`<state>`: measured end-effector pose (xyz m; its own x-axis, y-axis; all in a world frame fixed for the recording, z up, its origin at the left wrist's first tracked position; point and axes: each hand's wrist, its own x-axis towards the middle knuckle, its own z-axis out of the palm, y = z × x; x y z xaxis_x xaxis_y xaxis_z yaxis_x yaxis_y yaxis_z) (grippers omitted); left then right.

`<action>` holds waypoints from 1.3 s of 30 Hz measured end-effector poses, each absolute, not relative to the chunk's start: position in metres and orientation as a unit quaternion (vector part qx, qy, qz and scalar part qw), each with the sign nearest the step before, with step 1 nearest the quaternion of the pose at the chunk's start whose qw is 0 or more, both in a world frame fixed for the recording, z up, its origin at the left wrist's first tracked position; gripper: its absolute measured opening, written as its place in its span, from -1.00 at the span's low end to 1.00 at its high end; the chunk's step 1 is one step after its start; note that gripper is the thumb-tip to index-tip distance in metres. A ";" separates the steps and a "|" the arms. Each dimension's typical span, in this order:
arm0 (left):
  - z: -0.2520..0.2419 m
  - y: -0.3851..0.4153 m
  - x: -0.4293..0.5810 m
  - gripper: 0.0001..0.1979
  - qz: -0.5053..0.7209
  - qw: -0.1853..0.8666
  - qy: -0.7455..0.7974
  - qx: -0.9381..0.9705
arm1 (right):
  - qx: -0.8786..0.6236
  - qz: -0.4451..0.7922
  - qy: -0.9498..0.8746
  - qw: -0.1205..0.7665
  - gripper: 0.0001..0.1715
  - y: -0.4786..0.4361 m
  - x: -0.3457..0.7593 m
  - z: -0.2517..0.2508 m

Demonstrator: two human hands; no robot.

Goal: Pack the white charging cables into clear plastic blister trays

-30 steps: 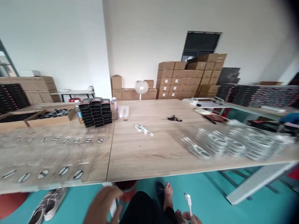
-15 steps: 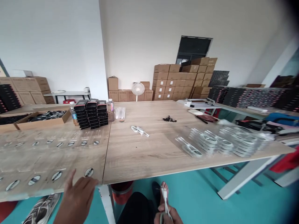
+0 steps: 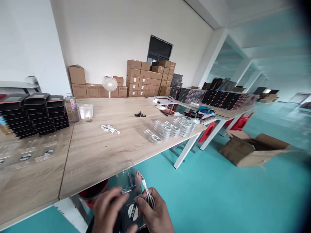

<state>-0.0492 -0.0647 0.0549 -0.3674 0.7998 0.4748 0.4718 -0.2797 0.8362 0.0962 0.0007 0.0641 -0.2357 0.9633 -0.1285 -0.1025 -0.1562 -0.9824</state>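
Observation:
My right hand [image 3: 157,208] is closed around a coiled white cable [image 3: 145,185], whose plug end sticks up past the thumb. Between my hands, low over my lap, is a clear plastic blister tray [image 3: 126,181] with a round black-and-white label [image 3: 133,212]. It sits against the right hand's fingers and the cable; how it is supported is partly hidden. My left hand [image 3: 108,208] is at the tray's left side, slightly blurred, fingers spread and apart. Another white cable bundle [image 3: 110,129] lies on the table, and further clear trays [image 3: 25,155] with round labels lie at its left.
Bagged white cables [image 3: 184,126] are piled by the table's right edge. Small black pieces [image 3: 140,114] lie mid-table. Black box stacks [image 3: 36,113] and a bottle [image 3: 71,108] stand left. A red bucket [image 3: 93,194] is under the table; an open carton [image 3: 252,147] is on the floor.
The view has turned right. My left hand has come from the labelled trays on the table to my right hand, and a clear tray is now between them. The right hand still holds the cable.

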 end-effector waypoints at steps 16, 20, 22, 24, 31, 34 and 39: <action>0.030 -0.040 -0.021 -0.30 0.695 0.522 0.467 0.164 | -0.592 0.471 -0.518 0.398 -0.35 -0.013 0.143 0.050; 0.018 -0.042 -0.004 -0.58 0.711 0.476 0.483 0.187 | -0.575 0.429 -0.597 0.360 -0.39 -0.021 0.134 0.051; 0.017 -0.041 0.000 -0.58 0.716 0.469 0.484 0.182 | -0.562 0.411 -0.632 0.341 -0.39 -0.023 0.129 0.050; 0.016 -0.040 0.002 -0.58 0.714 0.468 0.488 0.180 | -0.560 0.407 -0.645 0.324 -0.37 -0.024 0.125 0.047; 0.015 -0.040 -0.004 -0.57 0.702 0.470 0.519 0.135 | -0.563 0.479 -0.578 0.346 -0.48 -0.024 0.120 0.040; 0.019 -0.042 -0.005 -0.59 0.695 0.469 0.519 0.168 | -0.582 0.460 -0.593 0.313 -0.65 -0.026 0.118 0.039; 0.027 -0.048 -0.003 -0.16 0.717 0.516 0.447 0.140 | -0.607 0.430 -0.588 0.318 -0.66 -0.027 0.115 0.039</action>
<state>-0.0035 -0.0479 0.0267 -0.4275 0.8654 -0.2614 -0.6150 -0.0665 0.7857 0.1154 -0.0266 0.0386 -0.0611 0.9871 -0.1483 0.4406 -0.1066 -0.8913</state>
